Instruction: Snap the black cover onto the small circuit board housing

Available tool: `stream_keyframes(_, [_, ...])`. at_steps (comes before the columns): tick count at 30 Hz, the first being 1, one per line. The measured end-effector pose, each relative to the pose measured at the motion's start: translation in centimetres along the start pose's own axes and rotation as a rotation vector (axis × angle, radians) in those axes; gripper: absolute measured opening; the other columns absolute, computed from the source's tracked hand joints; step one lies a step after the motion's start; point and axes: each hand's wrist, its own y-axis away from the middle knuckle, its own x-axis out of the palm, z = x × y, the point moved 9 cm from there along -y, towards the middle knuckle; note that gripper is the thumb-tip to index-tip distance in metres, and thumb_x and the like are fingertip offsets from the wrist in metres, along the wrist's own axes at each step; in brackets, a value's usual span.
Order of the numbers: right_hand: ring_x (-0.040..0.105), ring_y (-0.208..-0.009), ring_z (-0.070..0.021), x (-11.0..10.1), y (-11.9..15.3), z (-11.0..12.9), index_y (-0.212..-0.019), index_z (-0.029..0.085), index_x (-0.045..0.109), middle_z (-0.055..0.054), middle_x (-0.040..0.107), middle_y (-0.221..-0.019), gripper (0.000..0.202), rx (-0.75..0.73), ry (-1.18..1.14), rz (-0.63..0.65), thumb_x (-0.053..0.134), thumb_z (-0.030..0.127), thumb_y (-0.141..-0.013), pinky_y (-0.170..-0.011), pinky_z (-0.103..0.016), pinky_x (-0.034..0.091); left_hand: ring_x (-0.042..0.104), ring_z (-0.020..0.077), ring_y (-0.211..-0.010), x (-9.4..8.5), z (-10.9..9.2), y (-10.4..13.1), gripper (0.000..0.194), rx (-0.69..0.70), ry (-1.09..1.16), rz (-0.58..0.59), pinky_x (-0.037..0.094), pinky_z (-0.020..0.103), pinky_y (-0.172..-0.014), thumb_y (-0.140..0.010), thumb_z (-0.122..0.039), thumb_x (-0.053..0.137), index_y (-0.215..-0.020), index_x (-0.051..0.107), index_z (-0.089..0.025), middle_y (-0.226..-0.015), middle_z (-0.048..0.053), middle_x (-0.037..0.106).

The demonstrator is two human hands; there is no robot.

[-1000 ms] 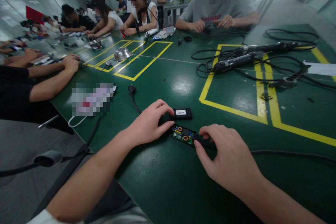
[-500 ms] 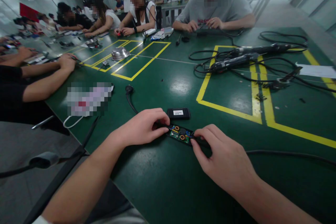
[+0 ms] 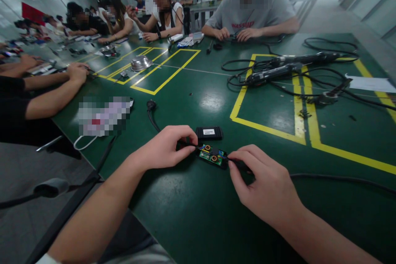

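Note:
A small green circuit board (image 3: pixel 211 155) with copper coils and coloured wires lies in an open black case on the green table (image 3: pixel 185 222). At the board's left end, my left hand (image 3: pixel 173 146) pinches the black cable that enters the case. The thumb and fingers of my right hand (image 3: pixel 262 177) close on the black cable (image 3: pixel 337 178) at the other end. Just beyond the board rests a black cover (image 3: pixel 209 133) with a white label. A black plug (image 3: pixel 151 105) lies past my left hand, its cord running toward that hand.
Two black electric screwdrivers (image 3: pixel 274 73) with looped cords lie at the back right, near yellow tape. A metal bowl (image 3: pixel 141 63) stands farther left. A pixelated packet (image 3: pixel 107 116) lies near the left edge. Other people sit around the table, one (image 3: pixel 250 12) opposite.
My right fingers have shifted slightly off the case's right end onto the cable, showing more of that end. Across the table, one person's hand has risen.

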Motion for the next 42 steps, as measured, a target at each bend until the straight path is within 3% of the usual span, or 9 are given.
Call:
stream_keyframes(7, [0.07, -0.079, -0.0214, 0.7, 0.0, -0.4, -0.093, 0.02, 0.068, -0.007, 0.072, -0.091, 0.017, 0.023, 0.036, 0.053, 0.056, 0.018, -0.104, -0.07, -0.035, 0.055, 0.07, 0.0172, -0.085, 0.6, 0.7, -0.2, 0.004, -0.007, -0.027, 0.035, 0.054, 0.03, -0.08, -0.098, -0.017, 0.071, -0.096, 0.074, -0.019, -0.095, 0.003, 0.076])
stream_keyframes(13, [0.065, -0.081, -0.0244, 0.7, 0.0, -0.1, -0.086, 0.02, 0.067, -0.008, 0.072, -0.089, 0.019, 0.002, 0.102, 0.054, 0.058, 0.016, -0.102, -0.072, -0.038, 0.047, 0.069, 0.0244, -0.111, 0.3, 0.0, -0.2, 0.006, 0.06, -0.121, -0.004, 0.055, 0.041, -0.104, -0.099, -0.022, 0.072, -0.094, 0.076, -0.022, -0.118, 0.008, 0.075])
stream_keyframes(16, [0.064, -0.081, -0.0239, 0.9, 0.1, -0.2, -0.089, 0.02, 0.067, -0.008, 0.072, -0.09, 0.017, 0.008, 0.114, 0.06, 0.058, 0.016, -0.101, -0.073, -0.038, 0.046, 0.065, 0.0288, -0.126, 0.4, -0.1, -0.5, 0.012, 0.064, -0.162, -0.098, 0.052, 0.049, -0.115, -0.098, -0.026, 0.073, -0.109, 0.078, -0.022, -0.141, 0.012, 0.068])
stream_keyframes(19, [0.064, -0.081, -0.0237, 0.9, 0.1, -0.3, -0.097, 0.019, 0.068, -0.008, 0.072, -0.09, 0.013, 0.012, 0.104, 0.063, 0.057, 0.016, -0.101, -0.074, -0.038, 0.046, 0.063, 0.0308, -0.136, 1.3, 1.0, -1.2, 0.03, -0.014, -0.174, -0.136, 0.05, 0.053, -0.12, -0.104, -0.028, 0.067, -0.132, 0.073, -0.024, -0.148, 0.013, 0.069])
stream_keyframes(22, [0.065, -0.081, -0.0244, 0.9, 0.0, -0.4, -0.109, 0.018, 0.069, -0.008, 0.073, -0.093, 0.015, 0.023, 0.09, 0.061, 0.057, 0.019, -0.101, -0.075, -0.038, 0.047, 0.068, 0.0295, -0.131, 1.6, 2.4, -1.8, 0.041, -0.116, -0.158, -0.163, 0.054, 0.052, -0.115, -0.106, -0.028, 0.066, -0.147, 0.067, -0.026, -0.14, 0.01, 0.077])
stream_keyframes(28, [0.065, -0.083, -0.0269, 1.1, -0.1, -0.1, -0.118, 0.017, 0.067, -0.01, 0.072, -0.094, 0.024, 0.037, 0.089, 0.096, 0.057, 0.025, -0.097, -0.074, -0.04, 0.047, 0.073, 0.0269, -0.122, 1.0, 2.9, -2.1, 0.023, -0.108, -0.125, -0.15, 0.055, 0.049, -0.112, -0.103, -0.023, 0.071, -0.124, 0.08, -0.025, -0.129, 0.007, 0.082])
stream_keyframes(37, [0.066, -0.087, -0.0277, 1.5, 0.0, -0.6, -0.132, 0.017, 0.062, -0.01, 0.072, -0.099, 0.037, 0.08, 0.076, 0.117, 0.057, 0.028, -0.097, -0.076, -0.041, 0.05, 0.072, 0.0246, -0.107, -0.3, 3.6, -1.4, 0.022, -0.183, -0.149, -0.199, 0.056, 0.041, -0.097, -0.098, -0.025, 0.077, -0.12, 0.08, -0.023, -0.118, 0.006, 0.083])
stream_keyframes(40, [0.066, -0.087, -0.0273, 1.5, 0.1, -0.8, -0.141, 0.017, 0.056, -0.01, 0.072, -0.104, 0.046, 0.095, 0.062, 0.112, 0.059, 0.03, -0.097, -0.077, -0.042, 0.052, 0.071, 0.0224, -0.102, -0.6, 2.9, -1.0, 0.031, -0.129, -0.054, -0.179, 0.056, 0.036, -0.089, -0.099, -0.031, 0.077, -0.13, 0.077, -0.025, -0.123, 0.007, 0.081])
stream_keyframes(42, [0.067, -0.09, -0.0285, 1.5, 0.1, -0.9, -0.147, 0.018, 0.051, -0.012, 0.072, -0.11, 0.053, 0.109, 0.057, 0.1, 0.061, 0.032, -0.097, -0.079, -0.043, 0.054, 0.071, 0.0229, -0.107, -0.2, 2.0, -0.9, 0.033, -0.053, 0.038, -0.098, 0.057, 0.037, -0.093, -0.098, -0.033, 0.079, -0.13, 0.078, -0.025, -0.126, 0.007, 0.08])
